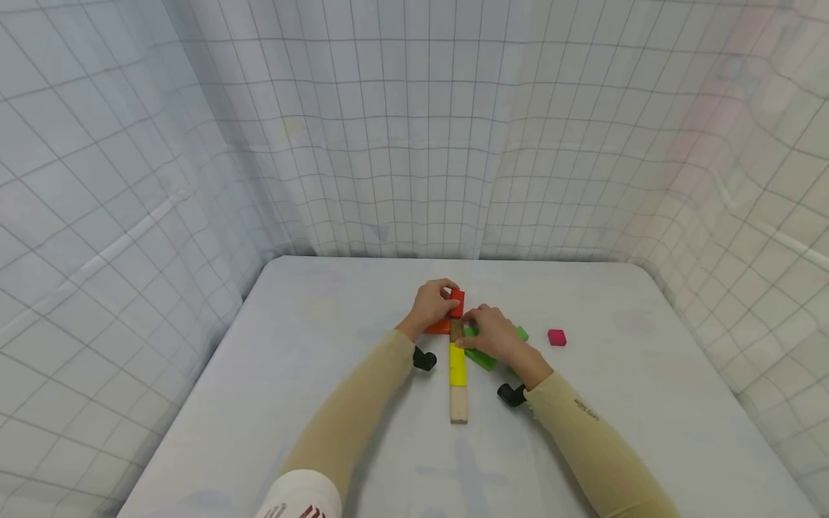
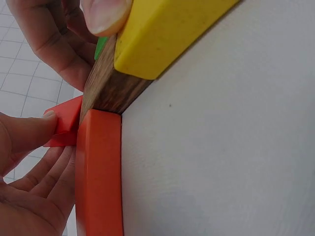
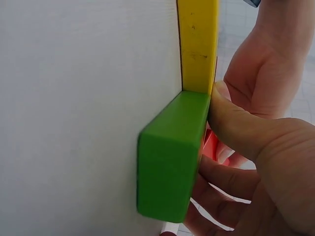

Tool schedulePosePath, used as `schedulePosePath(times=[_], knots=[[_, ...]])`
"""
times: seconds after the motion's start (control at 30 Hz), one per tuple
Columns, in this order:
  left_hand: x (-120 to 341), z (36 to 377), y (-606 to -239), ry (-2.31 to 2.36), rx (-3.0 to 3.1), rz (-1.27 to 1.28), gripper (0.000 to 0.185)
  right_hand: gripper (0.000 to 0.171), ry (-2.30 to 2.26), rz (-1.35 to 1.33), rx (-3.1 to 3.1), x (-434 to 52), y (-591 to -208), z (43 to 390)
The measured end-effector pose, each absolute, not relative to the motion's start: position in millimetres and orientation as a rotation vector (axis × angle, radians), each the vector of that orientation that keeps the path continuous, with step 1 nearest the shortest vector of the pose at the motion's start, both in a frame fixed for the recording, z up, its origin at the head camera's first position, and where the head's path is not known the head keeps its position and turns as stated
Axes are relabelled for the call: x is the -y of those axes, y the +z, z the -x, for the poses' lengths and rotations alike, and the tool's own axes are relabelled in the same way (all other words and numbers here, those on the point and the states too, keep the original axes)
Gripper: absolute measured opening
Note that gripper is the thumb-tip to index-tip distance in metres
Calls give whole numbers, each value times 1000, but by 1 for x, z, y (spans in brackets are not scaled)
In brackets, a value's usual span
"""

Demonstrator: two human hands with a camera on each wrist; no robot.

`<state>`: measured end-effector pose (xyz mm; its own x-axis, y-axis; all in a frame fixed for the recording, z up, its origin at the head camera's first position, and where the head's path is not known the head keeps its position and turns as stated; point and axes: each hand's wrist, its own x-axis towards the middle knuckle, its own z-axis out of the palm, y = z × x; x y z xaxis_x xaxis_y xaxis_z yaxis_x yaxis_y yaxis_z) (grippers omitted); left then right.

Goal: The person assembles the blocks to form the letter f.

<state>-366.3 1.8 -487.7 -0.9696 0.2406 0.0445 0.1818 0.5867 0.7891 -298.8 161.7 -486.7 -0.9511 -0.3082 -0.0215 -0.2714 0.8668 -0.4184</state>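
On the table point(image 1: 311, 338) a straight row of blocks runs away from me: a pale wood block point(image 1: 458, 404), a yellow block point(image 1: 457, 364), then a brown block point(image 1: 456, 331). My left hand point(image 1: 449, 302) pinches a small red block point(image 1: 458, 303) at the row's far end, just above the brown block point(image 2: 115, 86). An orange block point(image 2: 98, 172) lies against the row's left side. My right hand point(image 1: 473, 325) holds a green block point(image 3: 172, 157) against the right side, its thumb point(image 3: 231, 123) lying by the yellow block point(image 3: 198, 44).
A second green block point(image 1: 522, 333) lies just past my right hand, and a magenta block point(image 1: 556, 337) sits apart to the right. A gridded white curtain point(image 1: 414, 144) closes off the table's back and both sides.
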Motion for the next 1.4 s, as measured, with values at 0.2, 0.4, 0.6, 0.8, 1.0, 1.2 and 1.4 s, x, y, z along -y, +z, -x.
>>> schedulePosePath(times=[0.2,0.4,0.6,0.8,1.0,1.2,1.4], knots=[[-2,365,-486,1249,-2771,-372,26,63,-609,437,-2957,-160,-486,298],[0,365,-487,1060,-2814,-351,25,62,-608,447,-2962,-160,-484,297],[2,364,-486,950,-2810,-354,28,60,-606,457,-2958,-159,-483,296],[5,367,-486,925,-2747,-406,37,62,-599,468,-2965,-160,-486,296],[7,367,-483,902,-2696,-442,46,63,-597,476,-2968,-162,-487,298],[8,367,-481,897,-2693,-451,47,64,-588,480,-2966,-162,-486,298],[10,368,-482,919,-2680,-468,47,64,-599,484,-2968,-162,-486,297]])
